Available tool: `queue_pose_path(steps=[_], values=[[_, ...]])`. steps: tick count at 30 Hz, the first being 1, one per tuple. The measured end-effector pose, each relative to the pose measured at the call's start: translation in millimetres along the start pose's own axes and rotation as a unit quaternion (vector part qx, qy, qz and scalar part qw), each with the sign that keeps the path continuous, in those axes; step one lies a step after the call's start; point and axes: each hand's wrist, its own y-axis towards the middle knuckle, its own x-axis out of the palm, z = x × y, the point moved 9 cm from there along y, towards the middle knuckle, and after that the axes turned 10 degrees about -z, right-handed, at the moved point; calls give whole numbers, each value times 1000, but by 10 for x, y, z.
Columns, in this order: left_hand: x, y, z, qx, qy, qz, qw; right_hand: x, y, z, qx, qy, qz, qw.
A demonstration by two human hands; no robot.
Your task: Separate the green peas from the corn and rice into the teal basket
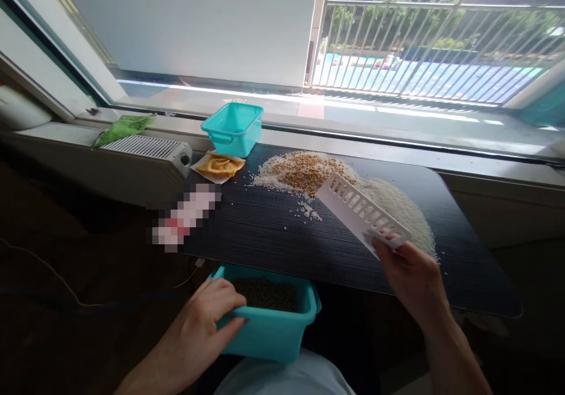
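Note:
My left hand (207, 315) grips the near left rim of a turquoise plastic bin (269, 333), which is at my lap below the table's front edge. Small dark grains (265, 294) lie inside that bin. Over the table, my right hand (408, 271) pinches the lower end of a white slotted plastic strip (353, 215), held at a slant. Just behind the strip spreads a heap of white rice (392, 201). Yellow kernels (304, 171) are scattered over the left part of the heap, near the strip's far end.
The dark table (256, 224) stands against the window sill. A second turquoise bin (236, 130) is at its back left, behind a yellow cloth-like item (219, 165) on white paper. A blurred-out pink item (188, 215) lies at the left edge. Further left are a radiator (150, 148) and green cloth (126, 129).

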Motion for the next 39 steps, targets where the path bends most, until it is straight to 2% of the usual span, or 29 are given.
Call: queue_pose_path(steps=[3,7,12,16,23,29,34,39], values=[[103,64,12,-7,2,-33,999,-46,60,220,56,-33,25,998],[169,109,15,-3,9,-52,999,-63,82,284,81,-53,45,994],[193,130,31,-12,11,-76,997,-6,92,372,100,-55,32,993],[203,161,119,-10,6,-74,997,68,96,445,112,-42,17,993],[202,227,315,11,-2,-62,998,169,64,460,93,2,-7,996],[236,241,315,5,9,-76,997,139,5,521,68,13,-16,998],[242,250,340,10,16,-74,997,182,113,483,47,7,-24,999],[241,253,355,12,11,-75,997,287,218,372,2,36,-72,997]])
